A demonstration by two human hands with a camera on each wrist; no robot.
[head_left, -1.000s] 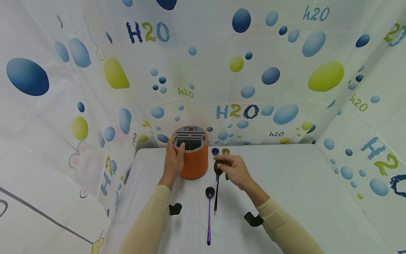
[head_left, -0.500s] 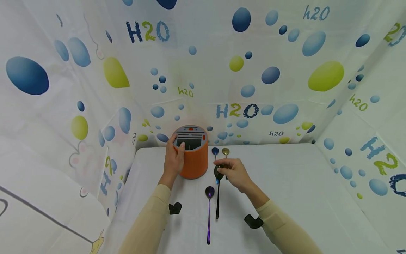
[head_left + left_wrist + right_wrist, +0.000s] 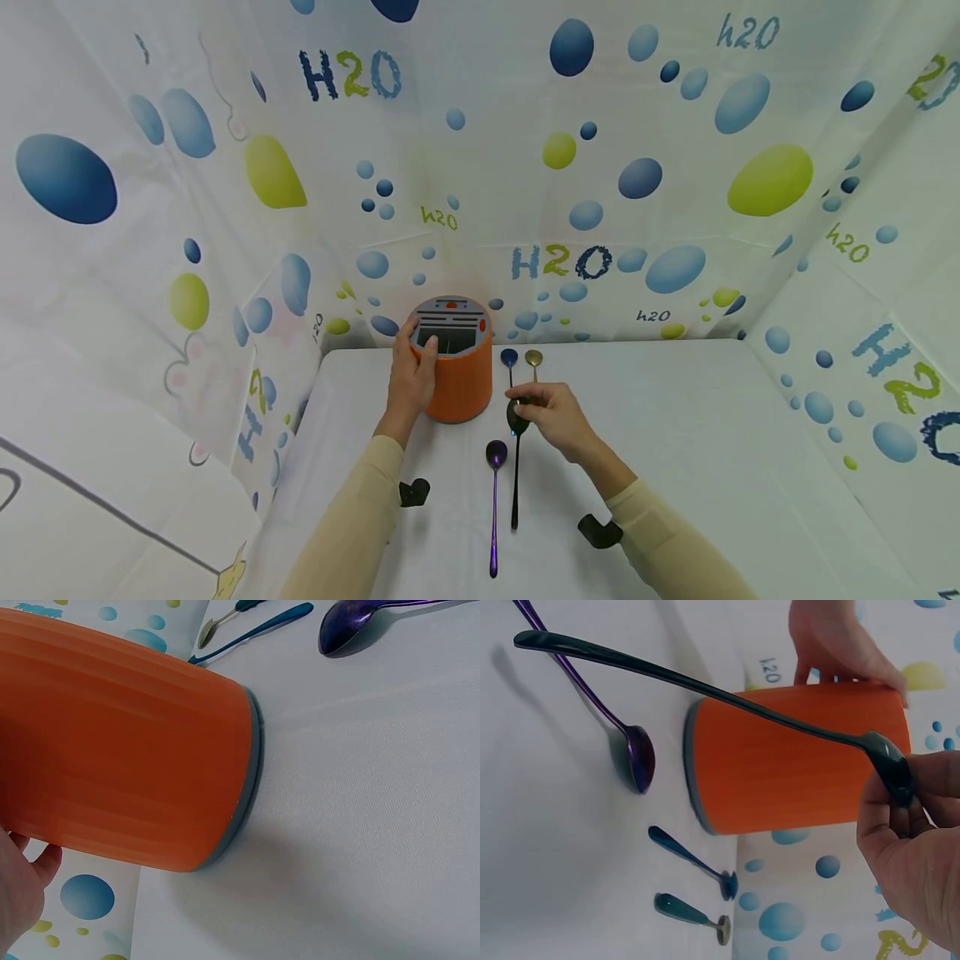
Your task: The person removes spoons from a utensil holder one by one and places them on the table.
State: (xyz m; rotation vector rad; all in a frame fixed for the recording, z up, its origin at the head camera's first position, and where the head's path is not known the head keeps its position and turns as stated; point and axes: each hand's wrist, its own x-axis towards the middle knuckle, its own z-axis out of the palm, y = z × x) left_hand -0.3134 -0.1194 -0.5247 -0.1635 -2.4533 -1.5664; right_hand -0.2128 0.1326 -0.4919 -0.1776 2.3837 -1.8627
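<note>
My left hand (image 3: 408, 383) holds the orange utensil holder (image 3: 461, 387) at its upper left side, thumb over the grey slotted top. In the right wrist view, the left hand's fingers show at the holder's side. Right of it, my right hand (image 3: 562, 421) pinches a black long-handled spoon (image 3: 885, 761) by its bowl, the handle (image 3: 515, 487) reaching towards me. The spoon is above the table, apart from the holder. Below the holder lies a purple spoon (image 3: 497, 454), bowl away from me. The inside of the holder is hidden.
A blue spoon (image 3: 509, 357) and a gold-bowled spoon (image 3: 533, 357) with a dark green handle (image 3: 679, 908) lie right of the holder. White cloth (image 3: 660, 433) covers the table. A printed curtain (image 3: 480, 167) rises behind and at both sides.
My right hand has moved towards me, bringing the black spoon down in the head view, its handle turning nearly straight at me. The left hand and the utensil holder have stayed put.
</note>
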